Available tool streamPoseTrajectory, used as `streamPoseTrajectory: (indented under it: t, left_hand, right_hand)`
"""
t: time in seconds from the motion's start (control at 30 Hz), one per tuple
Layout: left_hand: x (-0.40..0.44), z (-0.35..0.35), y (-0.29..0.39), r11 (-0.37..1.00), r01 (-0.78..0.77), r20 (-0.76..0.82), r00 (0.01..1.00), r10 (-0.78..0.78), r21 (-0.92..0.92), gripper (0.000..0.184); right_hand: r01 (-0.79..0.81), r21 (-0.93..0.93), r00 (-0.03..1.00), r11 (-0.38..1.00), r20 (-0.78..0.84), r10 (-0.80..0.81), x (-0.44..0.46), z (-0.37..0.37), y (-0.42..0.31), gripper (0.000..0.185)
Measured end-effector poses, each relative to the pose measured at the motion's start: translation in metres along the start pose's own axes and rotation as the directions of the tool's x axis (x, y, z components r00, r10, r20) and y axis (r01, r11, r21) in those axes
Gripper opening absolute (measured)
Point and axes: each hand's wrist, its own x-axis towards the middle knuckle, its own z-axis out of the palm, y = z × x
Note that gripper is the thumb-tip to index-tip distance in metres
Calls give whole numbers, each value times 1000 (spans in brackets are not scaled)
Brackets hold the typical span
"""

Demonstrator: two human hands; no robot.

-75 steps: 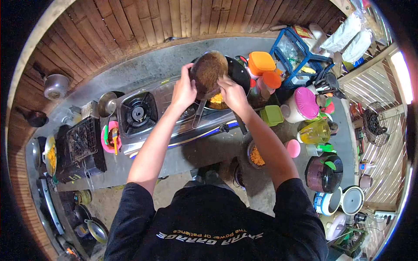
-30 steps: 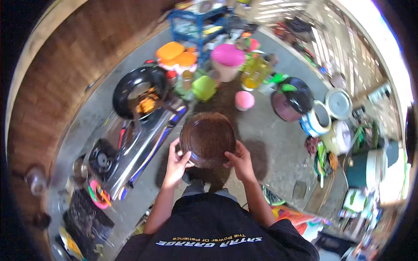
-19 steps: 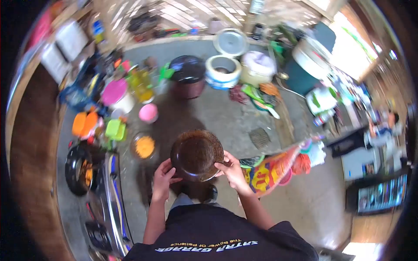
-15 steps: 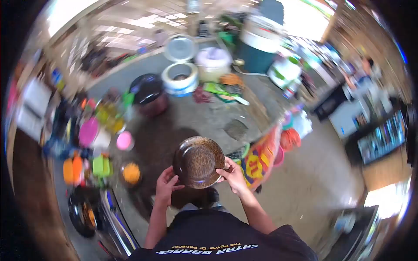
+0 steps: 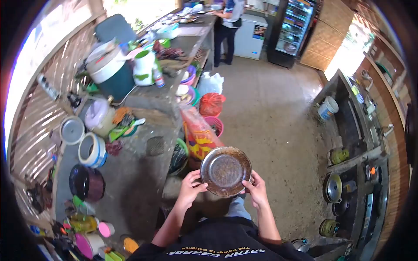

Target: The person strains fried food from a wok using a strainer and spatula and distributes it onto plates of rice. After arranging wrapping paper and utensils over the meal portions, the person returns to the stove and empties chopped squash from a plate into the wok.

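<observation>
A round brown speckled plate (image 5: 226, 171) with a raised rim is held out in front of my body, its hollow side facing up at me. My left hand (image 5: 191, 190) grips the plate's left edge, thumb toward the rim. On the opposite edge, my right hand (image 5: 256, 189) pinches the rim with its thumb on top. Nothing lies on the plate. Just beyond it stands a red and yellow printed sack (image 5: 199, 138), beside the concrete counter (image 5: 138, 176).
Pots, a rice cooker (image 5: 92, 150), a dark pot (image 5: 87, 182) and a green cooler (image 5: 114, 80) crowd the left counter. A person (image 5: 228, 26) stands at the far counter. Shelving with pans (image 5: 333, 189) lines the right wall. Concrete floor (image 5: 278, 130) stretches between.
My view has swung to the right, so the counter now lies at the left and more floor shows. Both hands still hold the plate.
</observation>
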Motion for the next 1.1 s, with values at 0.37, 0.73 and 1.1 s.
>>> streamPoseTrajectory:
  t: [0.37,0.73,1.1]
  left_hand:
    - [191,254,-15,993,67,223,971,-88,101,67]
    - [386,353,18,990,-96,125,989,84,98,72]
    - [662,368,137,974,-156,39,988,152,167,67]
  right_hand:
    - [153,2,973,988,-175,-150,104,-217,-131,61]
    - [164,41,981,986,-112,-158,337,-286,-221,68]
    - [106,43,993,993,54,-109,641,-247,-344,72]
